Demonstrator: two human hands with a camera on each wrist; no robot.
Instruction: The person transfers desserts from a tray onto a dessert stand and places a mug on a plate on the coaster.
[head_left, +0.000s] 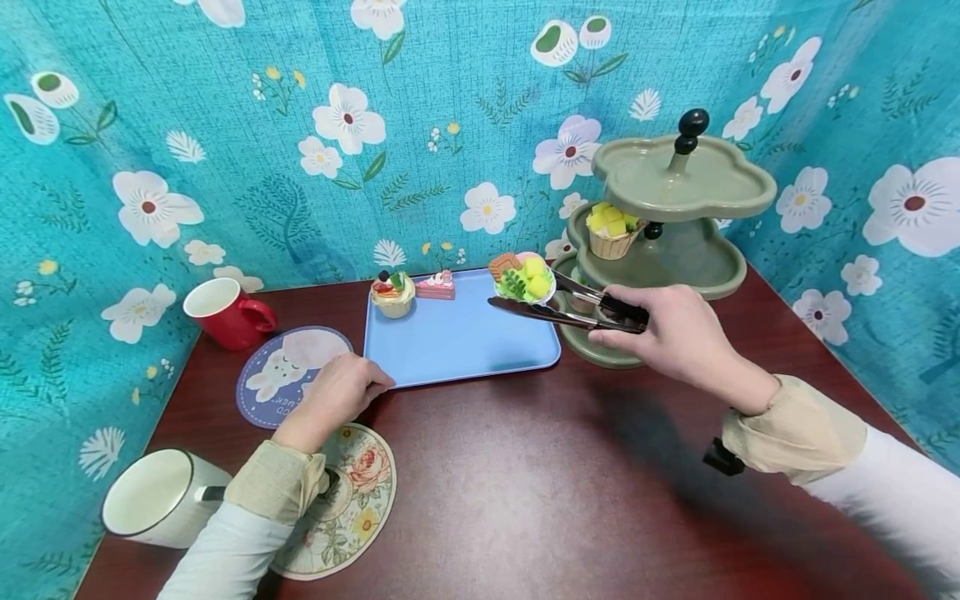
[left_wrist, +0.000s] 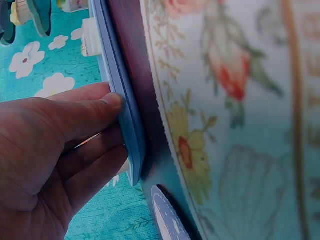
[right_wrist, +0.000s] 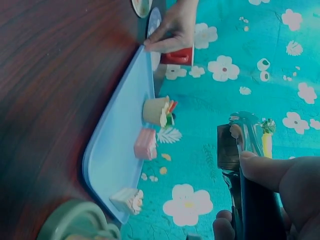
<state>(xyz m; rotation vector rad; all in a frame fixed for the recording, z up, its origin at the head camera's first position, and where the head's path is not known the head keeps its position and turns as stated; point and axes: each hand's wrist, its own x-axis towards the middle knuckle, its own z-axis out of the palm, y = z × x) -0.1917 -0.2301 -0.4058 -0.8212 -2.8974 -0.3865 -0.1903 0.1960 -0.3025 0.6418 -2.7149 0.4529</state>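
Note:
My left hand (head_left: 341,393) pinches the near left corner of a blue tray (head_left: 450,350) between thumb and fingers; the left wrist view shows the thumb (left_wrist: 112,100) on its rim. In my right hand (head_left: 678,329) I grip black-handled tongs (head_left: 551,314). Between their tips, above the tray's right side, is a cupcake (head_left: 534,279) topped with yellow cubes, green leaves and a biscuit. On the tray stand a fruit-topped cupcake (head_left: 393,298) and a pink cake slice (head_left: 437,286). A white-topped cake piece (right_wrist: 127,201) sits at another tray corner in the right wrist view.
A green tiered stand (head_left: 686,179) rises at the right, with a yellow-topped cupcake (head_left: 611,235) on its middle tier. At the left are a red mug (head_left: 228,317), a white mug (head_left: 150,496), a bunny coaster (head_left: 262,404) and a round floral mat (head_left: 367,500).

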